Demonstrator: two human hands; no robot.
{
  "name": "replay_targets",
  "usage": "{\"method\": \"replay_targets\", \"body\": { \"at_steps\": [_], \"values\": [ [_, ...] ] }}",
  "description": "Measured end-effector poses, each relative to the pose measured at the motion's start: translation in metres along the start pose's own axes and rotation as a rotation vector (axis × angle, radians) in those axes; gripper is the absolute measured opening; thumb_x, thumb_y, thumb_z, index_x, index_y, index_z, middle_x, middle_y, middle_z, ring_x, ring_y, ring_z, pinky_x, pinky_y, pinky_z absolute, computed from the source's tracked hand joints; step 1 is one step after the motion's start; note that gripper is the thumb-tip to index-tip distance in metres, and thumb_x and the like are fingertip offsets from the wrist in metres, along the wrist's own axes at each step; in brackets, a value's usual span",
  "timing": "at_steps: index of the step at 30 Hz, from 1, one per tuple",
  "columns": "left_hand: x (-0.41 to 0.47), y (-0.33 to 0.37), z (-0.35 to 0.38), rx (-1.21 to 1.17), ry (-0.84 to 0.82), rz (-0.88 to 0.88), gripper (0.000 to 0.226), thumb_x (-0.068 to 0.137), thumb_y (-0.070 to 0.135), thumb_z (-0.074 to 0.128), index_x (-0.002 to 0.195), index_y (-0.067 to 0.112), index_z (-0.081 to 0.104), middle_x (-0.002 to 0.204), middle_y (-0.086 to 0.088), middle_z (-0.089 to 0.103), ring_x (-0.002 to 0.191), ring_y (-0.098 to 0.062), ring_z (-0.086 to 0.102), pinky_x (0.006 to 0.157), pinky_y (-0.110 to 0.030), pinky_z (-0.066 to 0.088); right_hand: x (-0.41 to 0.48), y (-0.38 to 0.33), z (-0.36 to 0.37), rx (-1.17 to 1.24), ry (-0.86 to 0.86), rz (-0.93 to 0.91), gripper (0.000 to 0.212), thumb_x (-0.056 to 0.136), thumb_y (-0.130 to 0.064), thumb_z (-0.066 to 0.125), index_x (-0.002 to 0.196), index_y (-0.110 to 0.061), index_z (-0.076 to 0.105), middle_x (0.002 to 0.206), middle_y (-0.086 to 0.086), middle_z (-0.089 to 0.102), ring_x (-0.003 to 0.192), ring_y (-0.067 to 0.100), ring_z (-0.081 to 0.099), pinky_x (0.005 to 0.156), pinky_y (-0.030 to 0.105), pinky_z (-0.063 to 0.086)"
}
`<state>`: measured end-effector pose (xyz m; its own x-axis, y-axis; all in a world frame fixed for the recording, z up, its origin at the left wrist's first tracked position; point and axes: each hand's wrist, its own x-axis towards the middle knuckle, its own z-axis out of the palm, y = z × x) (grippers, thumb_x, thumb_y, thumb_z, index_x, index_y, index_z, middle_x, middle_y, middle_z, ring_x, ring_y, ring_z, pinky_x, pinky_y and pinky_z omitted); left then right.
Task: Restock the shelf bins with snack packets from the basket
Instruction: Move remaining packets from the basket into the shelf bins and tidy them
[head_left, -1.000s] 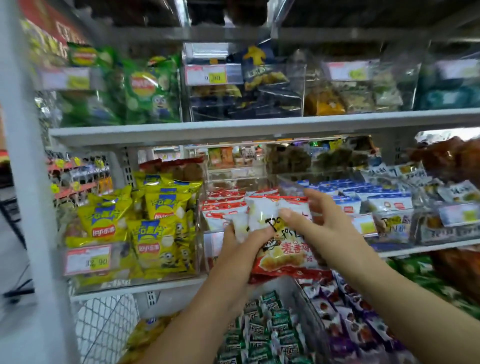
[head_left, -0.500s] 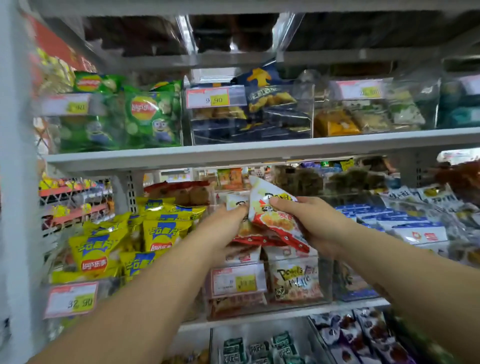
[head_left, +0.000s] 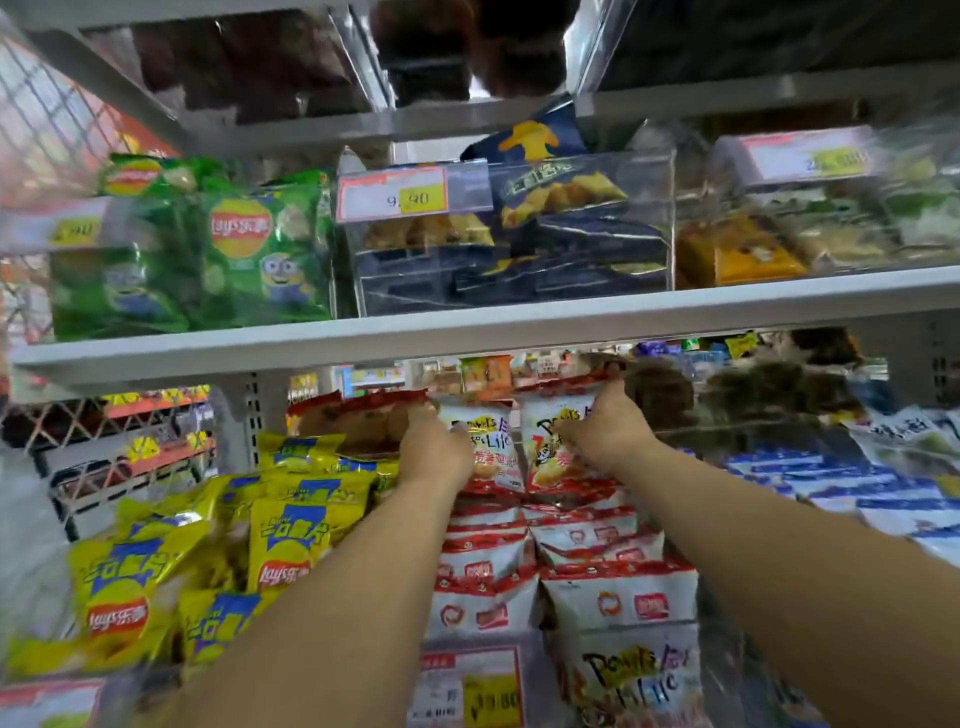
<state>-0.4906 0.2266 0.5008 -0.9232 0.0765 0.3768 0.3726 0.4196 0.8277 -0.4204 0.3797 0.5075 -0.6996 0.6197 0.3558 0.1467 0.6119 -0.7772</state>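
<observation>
- Your left hand (head_left: 436, 453) reaches into the back of the middle clear bin (head_left: 719, 639) on the lower shelf. Its fingers curl round the left edge of the left packet (head_left: 491, 452), and the thumb lies across the packet's front.
- Your right hand (head_left: 609, 432) grips the right packet (head_left: 545, 457). The fingers hook over its top right corner and the thumb presses on its front, so the hand is closed tight on the bag.
- Both packets are white with red bottoms and stand upright, side by side and touching. They sit at the rear of the bin, just under the white shelf board (head_left: 519, 323).
- In front of them, stacked packets (head_left: 587, 577) of the same white and red kind fill the bin in two rows, up to its front wall.
- A price label (head_left: 470, 688) with a yellow patch sits on that front wall, between your forearms.
- Just left of the bin lie yellow chip bags (head_left: 291, 540); to its right lie blue-and-white packets (head_left: 831, 483).
- On the shelf above, green chip bags (head_left: 239, 249) stand at the left, and dark blue packets (head_left: 561, 208) fill a clear box beside them.
- The edges of the view are blurred, so the small print cannot be read.
</observation>
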Motion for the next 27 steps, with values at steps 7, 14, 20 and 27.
{"method": "replay_targets", "body": {
  "at_steps": [7, 14, 20, 27],
  "values": [
    [0.022, -0.012, 0.007, 0.279, 0.022, 0.085, 0.074, 0.093, 0.003, 0.056, 0.153, 0.01, 0.013, 0.14, -0.022, 0.043, 0.121, -0.036, 0.052, 0.094, -0.036, 0.043, 0.026, 0.008, 0.017, -0.22, -0.035, -0.045, 0.062, 0.094, -0.008, 0.056, 0.145, 0.004, 0.024, 0.131, 0.023, 0.054, 0.116, 0.034, 0.057, 0.089, 0.034, 0.048],
    [0.011, -0.025, 0.012, 0.7, -0.144, 0.339, 0.054, 0.094, 0.015, 0.059, 0.144, 0.027, 0.043, 0.144, -0.013, 0.03, 0.129, -0.036, 0.037, 0.107, -0.039, 0.036, 0.027, 0.036, 0.035, -0.647, -0.264, -0.161, 0.077, 0.089, -0.028, 0.063, 0.152, -0.032, 0.019, 0.156, 0.02, 0.02, 0.141, 0.044, 0.023, 0.111, 0.054, 0.035],
    [0.019, -0.022, 0.016, 0.899, -0.277, 0.368, 0.061, 0.09, 0.005, 0.058, 0.145, 0.028, 0.042, 0.147, -0.015, 0.034, 0.123, -0.037, 0.05, 0.101, -0.042, 0.047, 0.022, 0.033, 0.036, -0.798, -0.324, -0.331, 0.068, 0.091, -0.015, 0.059, 0.15, -0.032, 0.028, 0.155, 0.018, 0.021, 0.137, 0.042, 0.035, 0.109, 0.05, 0.039],
    [0.024, -0.024, 0.02, 0.943, -0.266, 0.51, 0.056, 0.091, 0.004, 0.051, 0.143, 0.025, 0.046, 0.147, -0.013, 0.035, 0.128, -0.038, 0.044, 0.104, -0.044, 0.044, 0.023, 0.023, 0.039, -0.871, -0.265, -0.45, 0.057, 0.093, -0.015, 0.057, 0.145, -0.032, 0.042, 0.152, 0.013, 0.033, 0.137, 0.039, 0.031, 0.111, 0.05, 0.038]
  ]
}}
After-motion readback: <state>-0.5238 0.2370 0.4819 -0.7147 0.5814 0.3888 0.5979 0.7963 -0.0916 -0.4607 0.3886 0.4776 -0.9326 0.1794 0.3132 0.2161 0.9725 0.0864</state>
